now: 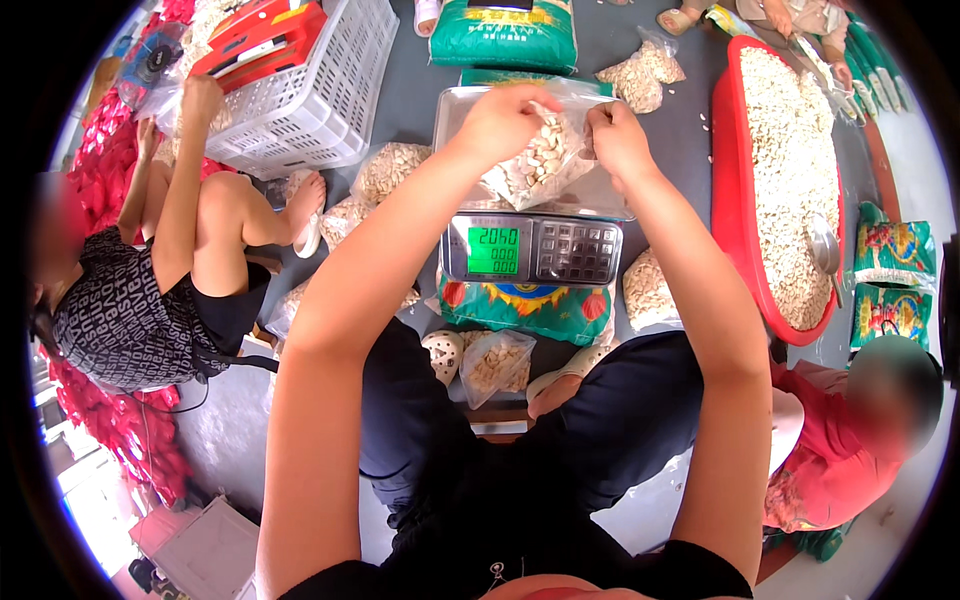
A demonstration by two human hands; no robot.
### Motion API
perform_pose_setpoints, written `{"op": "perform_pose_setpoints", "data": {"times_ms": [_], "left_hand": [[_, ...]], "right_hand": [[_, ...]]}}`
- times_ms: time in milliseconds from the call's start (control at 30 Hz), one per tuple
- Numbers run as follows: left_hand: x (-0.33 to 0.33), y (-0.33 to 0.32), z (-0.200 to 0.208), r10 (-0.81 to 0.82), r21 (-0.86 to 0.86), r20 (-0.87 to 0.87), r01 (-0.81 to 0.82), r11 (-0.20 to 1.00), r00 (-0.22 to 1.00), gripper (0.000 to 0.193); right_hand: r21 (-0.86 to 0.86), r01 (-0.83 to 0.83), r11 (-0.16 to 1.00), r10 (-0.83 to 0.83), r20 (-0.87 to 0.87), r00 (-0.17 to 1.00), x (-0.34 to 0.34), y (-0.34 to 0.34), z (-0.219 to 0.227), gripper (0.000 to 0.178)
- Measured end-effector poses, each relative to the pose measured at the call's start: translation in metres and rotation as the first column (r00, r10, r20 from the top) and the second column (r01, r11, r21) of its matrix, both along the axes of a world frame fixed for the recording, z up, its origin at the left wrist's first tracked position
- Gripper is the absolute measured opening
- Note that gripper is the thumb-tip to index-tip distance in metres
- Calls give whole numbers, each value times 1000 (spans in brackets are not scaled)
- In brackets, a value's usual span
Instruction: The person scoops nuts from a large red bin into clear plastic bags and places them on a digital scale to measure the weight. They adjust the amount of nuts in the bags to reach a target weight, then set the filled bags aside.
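Note:
A clear plastic bag (545,165) partly filled with pale, flat seeds is at the metal pan (605,195) of a weighing scale (578,250). Whether it rests fully on the pan I cannot tell. My left hand (505,125) pinches the bag's upper left edge, and my right hand (620,140) grips its upper right edge. The scale has a lit green display and a keypad facing me. Beneath it lies a green printed sack (525,312).
On the right stands a long red tub (728,180) of the same seeds, with a metal scoop (823,243). Filled bags (392,170) lie around the scale. A white crate (310,125) stands at the left. People sit on both sides; another green sack (503,35) lies beyond.

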State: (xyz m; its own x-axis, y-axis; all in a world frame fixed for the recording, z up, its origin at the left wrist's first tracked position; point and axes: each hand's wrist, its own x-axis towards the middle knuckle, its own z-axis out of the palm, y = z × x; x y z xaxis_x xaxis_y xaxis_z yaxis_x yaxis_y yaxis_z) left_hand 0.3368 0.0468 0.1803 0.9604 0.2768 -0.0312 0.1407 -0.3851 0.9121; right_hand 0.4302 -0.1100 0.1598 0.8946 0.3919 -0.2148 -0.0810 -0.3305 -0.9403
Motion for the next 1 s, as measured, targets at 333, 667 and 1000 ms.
{"op": "perform_pose_setpoints", "data": {"times_ms": [333,667,1000], "left_hand": [[-39,25,30,118,208,-187,-78,975,975,37],[-45,-4,12,-34,610,175,-82,788,984,39],[-103,-5,27,-94,646,134,-15,763,987,40]], "right_hand": [[-725,126,678,545,610,575,-7,-17,78,16],[-866,-229,445,699,176,693,-27,71,21,44],[-788,-124,604,657,404,636,-48,58,-11,42]]}}
